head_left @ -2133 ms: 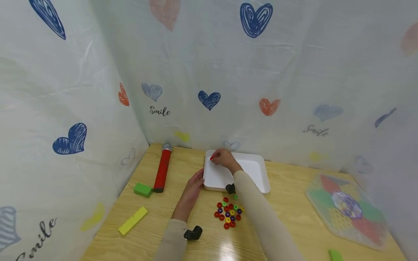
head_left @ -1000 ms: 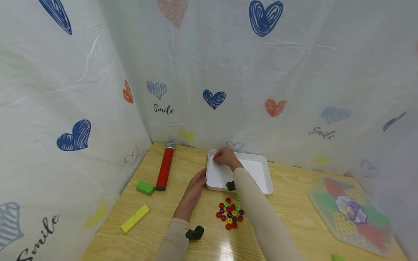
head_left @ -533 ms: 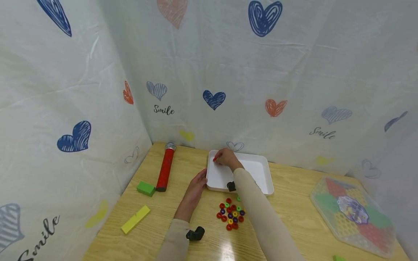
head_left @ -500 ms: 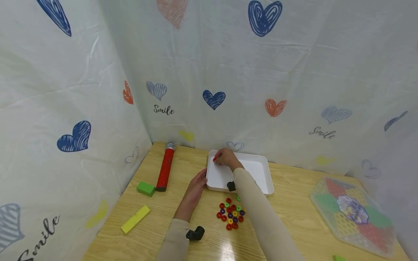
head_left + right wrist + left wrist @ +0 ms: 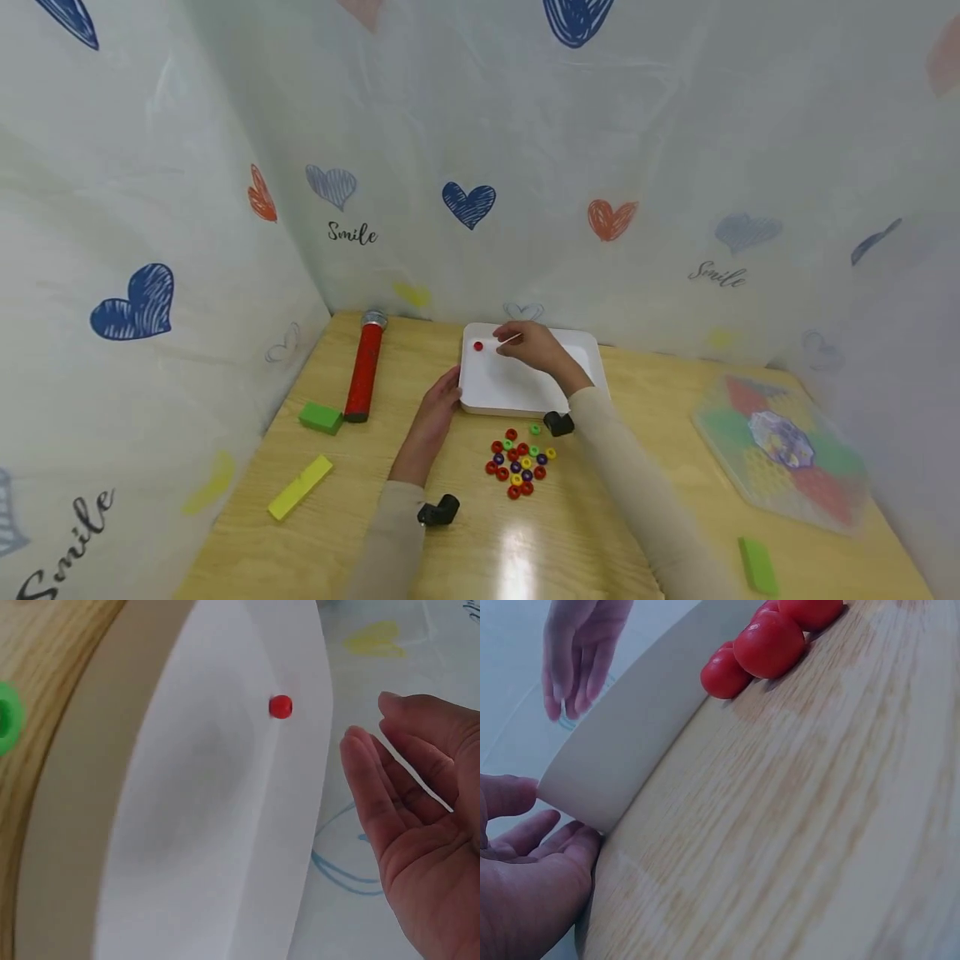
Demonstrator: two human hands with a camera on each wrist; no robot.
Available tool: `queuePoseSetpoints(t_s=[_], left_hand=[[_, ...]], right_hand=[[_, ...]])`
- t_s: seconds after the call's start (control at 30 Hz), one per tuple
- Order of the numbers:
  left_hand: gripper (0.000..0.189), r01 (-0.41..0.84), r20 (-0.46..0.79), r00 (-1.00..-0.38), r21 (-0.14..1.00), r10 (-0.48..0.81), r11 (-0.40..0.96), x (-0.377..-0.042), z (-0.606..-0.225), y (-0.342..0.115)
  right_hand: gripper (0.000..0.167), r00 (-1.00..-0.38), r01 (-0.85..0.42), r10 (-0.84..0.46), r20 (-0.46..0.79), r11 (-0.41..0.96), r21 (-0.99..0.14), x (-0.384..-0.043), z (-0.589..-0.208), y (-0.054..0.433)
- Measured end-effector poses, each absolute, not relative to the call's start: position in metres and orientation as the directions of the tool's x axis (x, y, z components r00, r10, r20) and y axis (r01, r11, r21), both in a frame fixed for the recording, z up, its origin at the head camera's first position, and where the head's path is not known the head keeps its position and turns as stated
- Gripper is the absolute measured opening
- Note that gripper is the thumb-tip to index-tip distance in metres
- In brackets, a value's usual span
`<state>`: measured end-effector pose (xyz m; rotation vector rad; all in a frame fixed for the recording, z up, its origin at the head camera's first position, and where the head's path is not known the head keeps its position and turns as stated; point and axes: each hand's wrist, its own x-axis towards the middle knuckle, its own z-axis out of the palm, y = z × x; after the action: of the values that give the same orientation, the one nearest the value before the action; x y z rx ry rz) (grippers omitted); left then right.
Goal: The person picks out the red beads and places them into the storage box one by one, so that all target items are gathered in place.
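Observation:
A white tray [image 5: 498, 392] stands near the back of the wooden table. My left hand [image 5: 435, 421] holds it by the near left corner; in the left wrist view, thumb and fingers meet the tray's outer wall [image 5: 630, 742]. One red bead [image 5: 478, 346] lies inside, close to the far left corner, and the right wrist view shows the same bead [image 5: 280, 706] near the wall. Over the tray, right of that bead, my right hand [image 5: 536, 348] hovers with loosely bent fingers and nothing between them. Several ring-shaped beads [image 5: 513, 454] in red, yellow, green and purple lie in front of the tray.
To the left are a red tube with a silver end [image 5: 364, 371], a green block [image 5: 321, 417] and a yellow block [image 5: 300, 488]. At right lies a clear case with coloured sections [image 5: 780, 442]; another green block [image 5: 758, 565] is nearer. A heart-print sheet [image 5: 540, 167] hangs behind.
My right hand has let go of the red bead inside the tray and moved right, its fingers loosening. My left hand stays at the tray's corner. The head view has shifted slightly.

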<state>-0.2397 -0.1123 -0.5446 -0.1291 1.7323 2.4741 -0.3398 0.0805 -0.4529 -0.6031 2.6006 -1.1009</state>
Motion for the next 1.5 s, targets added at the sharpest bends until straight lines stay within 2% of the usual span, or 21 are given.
queuePoseSetpoints(t_s=[0.23, 0.4, 0.57, 0.87, 1.07, 1.5], left_hand=[[0.049, -0.154, -0.154, -0.988, 0.931, 0.028, -0.332, -0.244, -0.54, -0.122], [0.051, -0.143, -0.144, -0.989, 0.931, 0.023, -0.335, -0.244, -0.534, -0.127], [0.05, -0.148, -0.15, -0.988, 0.927, 0.022, -0.344, -0.245, -0.531, -0.129], [0.051, -0.157, -0.154, -0.987, 0.922, 0.036, -0.353, -0.244, -0.533, -0.128], [0.051, -0.157, -0.157, -0.987, 0.917, 0.032, -0.365, -0.243, -0.532, -0.124], [0.05, -0.174, -0.169, -0.985, 0.918, 0.044, -0.356, -0.237, -0.536, -0.113]], right_hand=[[0.03, -0.849, -0.314, -0.527, -0.032, 0.552, -0.773, -0.301, -0.451, 0.102], [0.027, -0.798, -0.387, -0.603, 0.013, 0.494, -0.779, -0.274, -0.454, 0.108], [0.022, -0.747, -0.456, -0.664, 0.023, 0.487, -0.745, -0.256, -0.465, 0.111], [0.025, -0.702, -0.549, -0.712, 0.021, 0.522, -0.653, -0.236, -0.492, 0.109], [0.024, -0.727, -0.583, -0.685, 0.035, 0.59, -0.559, -0.233, -0.504, 0.106], [0.017, -0.787, -0.524, -0.617, 0.014, 0.656, -0.543, -0.218, -0.507, 0.106]])
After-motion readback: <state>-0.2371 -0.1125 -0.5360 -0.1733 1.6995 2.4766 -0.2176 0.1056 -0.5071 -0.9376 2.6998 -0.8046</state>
